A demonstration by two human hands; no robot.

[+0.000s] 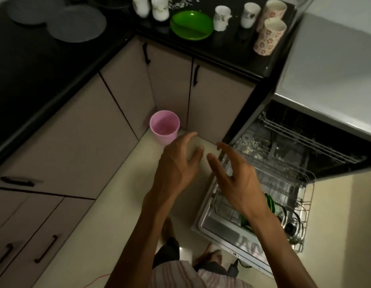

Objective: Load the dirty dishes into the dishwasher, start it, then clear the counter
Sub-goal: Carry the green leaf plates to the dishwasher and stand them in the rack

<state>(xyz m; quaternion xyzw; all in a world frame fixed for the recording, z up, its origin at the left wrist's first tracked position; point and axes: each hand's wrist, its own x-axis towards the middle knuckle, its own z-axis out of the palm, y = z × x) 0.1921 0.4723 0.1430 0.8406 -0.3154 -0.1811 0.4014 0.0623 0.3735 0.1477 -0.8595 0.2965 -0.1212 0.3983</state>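
Both hands empty, fingers spread and relaxed: left hand [176, 163] over the floor, right hand [240, 181] above the pulled-out lower rack [292, 196], probably between loads. Rack holds green plates [270, 202] upright in slots, presumably for washing. Dirty green plate [191, 24] and cups [222, 17] sit far beyond on the tabletop [232, 53], well apart from either hand

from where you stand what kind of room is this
Most likely a home kitchen. A black L-shaped countertop over beige cabinets carries white floral mugs and a round green plastic plate, and an open dishwasher with its wire lower rack pulled out stands on the right.
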